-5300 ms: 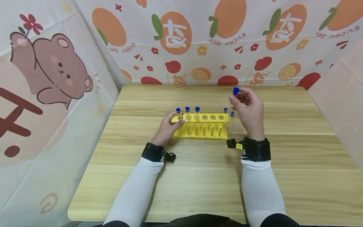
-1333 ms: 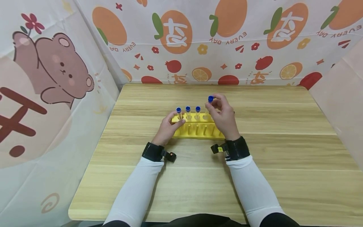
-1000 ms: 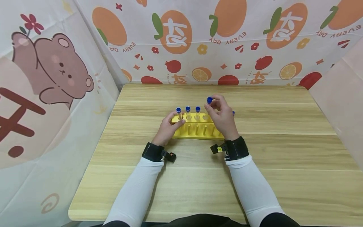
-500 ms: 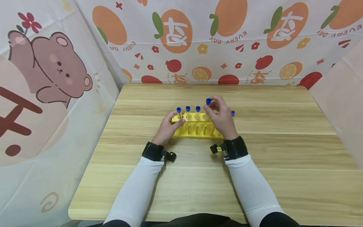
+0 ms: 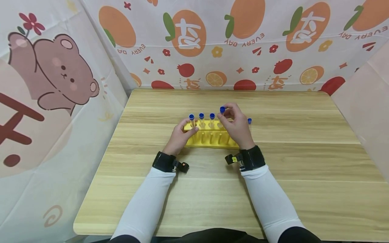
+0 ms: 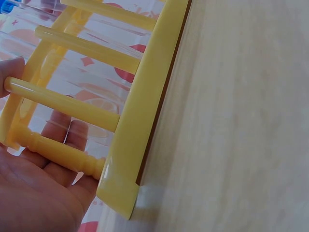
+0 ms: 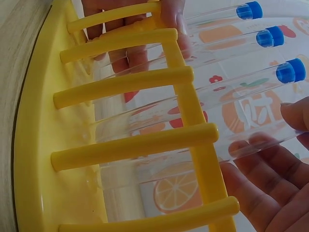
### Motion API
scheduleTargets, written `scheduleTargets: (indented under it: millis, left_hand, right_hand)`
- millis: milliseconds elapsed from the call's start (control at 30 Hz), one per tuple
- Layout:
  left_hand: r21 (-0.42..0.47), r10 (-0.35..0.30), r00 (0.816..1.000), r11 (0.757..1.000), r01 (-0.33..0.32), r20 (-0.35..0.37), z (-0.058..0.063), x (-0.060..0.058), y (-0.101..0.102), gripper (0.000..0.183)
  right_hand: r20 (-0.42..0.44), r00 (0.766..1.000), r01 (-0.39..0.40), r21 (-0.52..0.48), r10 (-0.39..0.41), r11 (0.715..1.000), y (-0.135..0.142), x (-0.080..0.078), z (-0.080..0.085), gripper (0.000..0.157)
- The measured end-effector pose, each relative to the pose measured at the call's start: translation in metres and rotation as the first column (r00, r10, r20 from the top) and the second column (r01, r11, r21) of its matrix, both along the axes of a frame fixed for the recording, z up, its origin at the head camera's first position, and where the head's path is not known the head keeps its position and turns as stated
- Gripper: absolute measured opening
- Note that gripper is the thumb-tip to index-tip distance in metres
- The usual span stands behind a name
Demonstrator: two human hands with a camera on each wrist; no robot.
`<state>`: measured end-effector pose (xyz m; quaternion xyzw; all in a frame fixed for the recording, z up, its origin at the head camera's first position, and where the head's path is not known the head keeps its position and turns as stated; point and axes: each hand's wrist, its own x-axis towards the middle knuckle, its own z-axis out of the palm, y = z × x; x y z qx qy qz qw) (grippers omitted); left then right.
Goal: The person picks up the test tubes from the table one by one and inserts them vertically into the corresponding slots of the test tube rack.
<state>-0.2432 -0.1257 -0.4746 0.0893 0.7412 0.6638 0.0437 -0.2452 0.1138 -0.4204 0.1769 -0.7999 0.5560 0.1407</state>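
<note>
A yellow test tube rack (image 5: 212, 146) stands on the table. My left hand (image 5: 177, 139) grips its left end, thumb in front; in the left wrist view, fingers (image 6: 57, 126) pass behind the end post. Three clear test tubes (image 5: 202, 116) with blue caps stand in the leftmost holes. My right hand (image 5: 238, 128) pinches another blue-capped test tube (image 5: 222, 110) between thumb and fingers at the fourth hole. In the right wrist view this tube (image 7: 159, 166) runs through the top bar and down towards the base; its cap is out of view there, and it sits higher than the others.
A further blue cap (image 5: 249, 121) shows behind my right hand, past the rack's right end; the rest of it is hidden. The wooden table (image 5: 212, 202) reaches a patterned cloth (image 5: 216, 67) at the back.
My right hand has carried the test tube from right of the rack leftward to the fourth hole. Over the last second the tube has sunk slightly. My left hand has stayed put.
</note>
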Motion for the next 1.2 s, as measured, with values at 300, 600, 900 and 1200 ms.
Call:
scheduleTargets:
  millis: [300,600,900,1200]
  left_hand:
    - [0.001,-0.006,1.000,1.000,0.006,-0.003,0.000,-0.002,0.000,0.040]
    - [0.008,-0.012,1.000,1.000,0.012,0.003,0.000,-0.002,0.000,0.039]
    - [0.013,-0.020,0.999,1.000,0.019,0.042,0.006,0.001,0.000,0.044]
    - [-0.004,-0.022,0.999,1.000,0.023,0.046,0.030,0.015,0.003,0.045]
  right_hand:
    - [-0.006,1.000,0.001,0.011,-0.001,1.000,0.001,-0.002,-0.002,0.030]
    - [-0.019,1.000,0.007,0.027,-0.006,1.000,0.001,0.000,0.000,0.029]
    - [-0.007,1.000,-0.003,0.027,0.003,1.000,0.002,-0.001,-0.002,0.029]
    - [-0.006,1.000,-0.013,0.021,0.014,1.000,0.002,-0.001,-0.001,0.030]
